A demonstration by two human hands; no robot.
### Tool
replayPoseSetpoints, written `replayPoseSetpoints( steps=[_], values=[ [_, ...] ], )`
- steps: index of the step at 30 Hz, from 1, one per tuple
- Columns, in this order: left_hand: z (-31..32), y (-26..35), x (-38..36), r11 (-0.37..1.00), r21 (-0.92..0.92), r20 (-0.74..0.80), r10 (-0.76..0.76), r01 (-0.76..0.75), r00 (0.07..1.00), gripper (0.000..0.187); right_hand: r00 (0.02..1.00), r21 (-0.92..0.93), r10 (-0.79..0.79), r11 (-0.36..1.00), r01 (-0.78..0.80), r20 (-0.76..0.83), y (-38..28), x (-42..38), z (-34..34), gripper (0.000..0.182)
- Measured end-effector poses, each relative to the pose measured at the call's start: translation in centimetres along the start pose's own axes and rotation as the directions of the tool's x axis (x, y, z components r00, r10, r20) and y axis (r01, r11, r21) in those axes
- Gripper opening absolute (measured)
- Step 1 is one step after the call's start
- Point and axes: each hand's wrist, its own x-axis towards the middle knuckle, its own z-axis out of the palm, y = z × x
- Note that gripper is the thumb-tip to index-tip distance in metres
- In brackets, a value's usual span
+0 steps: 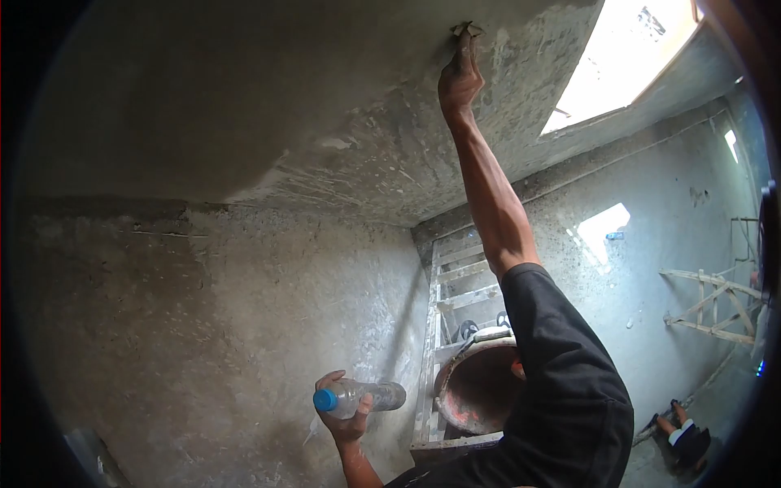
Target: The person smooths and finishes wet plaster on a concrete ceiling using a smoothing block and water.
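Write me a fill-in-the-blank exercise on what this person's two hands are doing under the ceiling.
1. The left hand holds a clear plastic ____ with a blue cap.
2. The right hand reaches up and touches the ____.
3. The round bucket stands on a wooden ____.

Missing words: bottle; ceiling; scaffold.

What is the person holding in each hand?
The left hand grips a plastic bottle around its middle. The right hand presses something small against the ceiling, too small to identify.

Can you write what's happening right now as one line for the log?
right hand: raised, touching ceiling | left hand: holding plastic bottle, blue cap | bucket: beside ladder
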Motion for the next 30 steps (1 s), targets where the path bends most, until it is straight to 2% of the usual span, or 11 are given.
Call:
replayPoseSetpoints(
  steps=[7,9,10,12,15,16,17,20,22,25,30],
  values=[
    [0.3,-0.5,0.8,0.993,0.037,0.012,0.113,-0.113,0.994,0.062,0.948,0.058,0.031,0.997,-0.052,0.318,0.5,-4.1,-3.0,0.053],
    [0.4,-0.4,0.9,0.997,0.023,0.01,0.078,-0.078,0.997,0.061,0.819,-0.041,0.287,0.951,-0.308,0.497,-0.3,-3.2,-5.0,0.046],
    [0.4,-0.4,0.9,0.999,0.012,0.003,0.046,-0.046,0.999,0.06,0.818,-0.041,0.285,0.951,-0.306,0.499,-0.3,-2.4,-5.0,0.046],
    [0.5,-0.1,0.9,0.999,0.01,0.0,0.038,-0.038,0.999,0.06,0.984,0.151,0.178,0.973,-0.177,0.003,-0.2,-0.5,-4.5,0.045],
    [0.6,-0.1,0.6,1.0,0.003,-0.004,0.023,-0.023,1.0,0.06,0.988,0.113,0.152,0.983,-0.147,-0.039,0.0,1.8,-3.2,0.041],
    [0.6,-0.1,0.6,1.0,-0.009,-0.005,0.018,-0.018,1.0,0.06,0.963,0.15,0.239,0.955,-0.256,0.127,-0.8,2.0,-3.3,0.045],
    [0.7,-0.1,0.6,1.0,-0.007,-0.006,0.018,-0.018,1.0,0.06,0.962,0.151,0.24,0.954,-0.258,0.126,-0.8,1.7,-2.5,0.045],
    [0.8,-0.1,0.6,0.999,-0.016,-0.017,0.027,-0.027,0.999,0.06,0.997,-0.045,0.057,0.997,-0.055,0.05,-0.8,-0.2,-0.6,0.052],
    [0.7,-0.2,0.6,1.0,0.014,-0.002,0.023,-0.023,1.0,0.06,0.951,0.032,0.178,0.981,-0.192,0.254,-1.2,-2.1,-1.0,0.059],
    [0.5,-0.6,0.6,0.999,0.015,0.005,0.033,-0.033,0.999,0.059,0.884,0.052,0.145,0.981,-0.187,0.443,-2.8,-4.3,-3.8,0.051],
    [0.4,-0.4,0.5,0.998,0.015,0.002,0.055,-0.055,0.998,0.06,0.908,0.144,0.328,0.917,-0.373,0.263,-2.8,-2.7,-6.2,0.041]
  ],
)
